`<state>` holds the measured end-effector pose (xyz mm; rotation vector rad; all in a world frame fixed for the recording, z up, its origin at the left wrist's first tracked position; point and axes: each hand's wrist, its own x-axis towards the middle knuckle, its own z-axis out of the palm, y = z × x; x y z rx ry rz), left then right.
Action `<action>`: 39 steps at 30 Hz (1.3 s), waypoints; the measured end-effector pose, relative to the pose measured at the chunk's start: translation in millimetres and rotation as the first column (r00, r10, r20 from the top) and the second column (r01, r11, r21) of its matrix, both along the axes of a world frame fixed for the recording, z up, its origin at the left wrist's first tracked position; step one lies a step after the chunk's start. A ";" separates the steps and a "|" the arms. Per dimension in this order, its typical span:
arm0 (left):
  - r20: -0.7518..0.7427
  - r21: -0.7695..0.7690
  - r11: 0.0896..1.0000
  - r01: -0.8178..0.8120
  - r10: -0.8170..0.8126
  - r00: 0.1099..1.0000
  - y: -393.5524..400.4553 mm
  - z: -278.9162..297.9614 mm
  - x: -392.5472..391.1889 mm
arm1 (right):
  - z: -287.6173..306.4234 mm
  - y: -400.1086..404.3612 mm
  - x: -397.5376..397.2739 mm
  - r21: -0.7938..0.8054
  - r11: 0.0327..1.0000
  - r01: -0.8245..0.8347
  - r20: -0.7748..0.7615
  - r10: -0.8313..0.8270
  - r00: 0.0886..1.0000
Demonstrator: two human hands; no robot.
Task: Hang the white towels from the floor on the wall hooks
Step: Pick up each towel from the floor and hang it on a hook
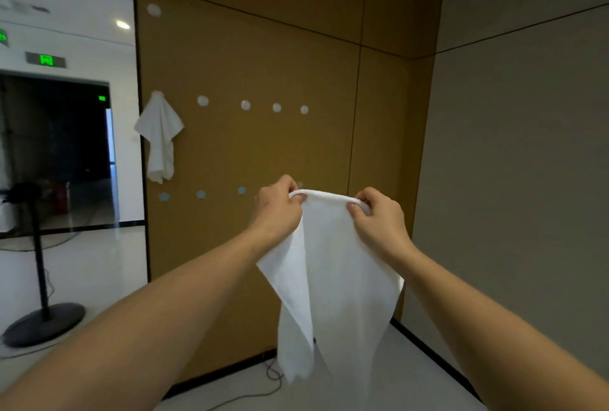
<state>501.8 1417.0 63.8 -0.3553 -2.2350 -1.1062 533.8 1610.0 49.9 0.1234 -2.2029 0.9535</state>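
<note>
I hold a white towel (333, 279) up in front of the brown wall panel (250, 58). My left hand (278, 209) grips its top edge on the left and my right hand (377, 218) grips the same edge on the right, so the cloth hangs down between my forearms. Another white towel (159, 137) hangs from the leftmost hook of the middle row. To its right, several round white hooks (245, 105) stand bare. A lower row of pale blue hooks (201, 194) runs just left of my left hand.
A single round hook (154, 10) sits high on the panel. A black stand with a round base (43, 323) is on the floor at left, before a dark glass doorway (56, 147). A grey wall (514, 163) closes the right side. A cable (263, 391) lies by the skirting.
</note>
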 end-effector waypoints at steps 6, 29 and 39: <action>-0.020 -0.034 0.990 -0.137 0.136 0.990 -59.3 -7.0 -96.4 | 4.9 -50.1 -126.5 0.043 0.997 -0.067 -0.018 0.067 0.998; -0.252 -0.057 0.852 -0.521 0.493 0.833 -229.6 59.0 -490.7 | 74.9 -220.7 -607.9 0.249 0.887 -0.387 -0.173 0.434 0.884; -0.392 -0.013 0.845 -0.535 0.488 0.780 -327.0 98.9 -660.7 | 120.6 -319.1 -761.1 0.270 0.922 -0.276 -0.325 0.358 0.876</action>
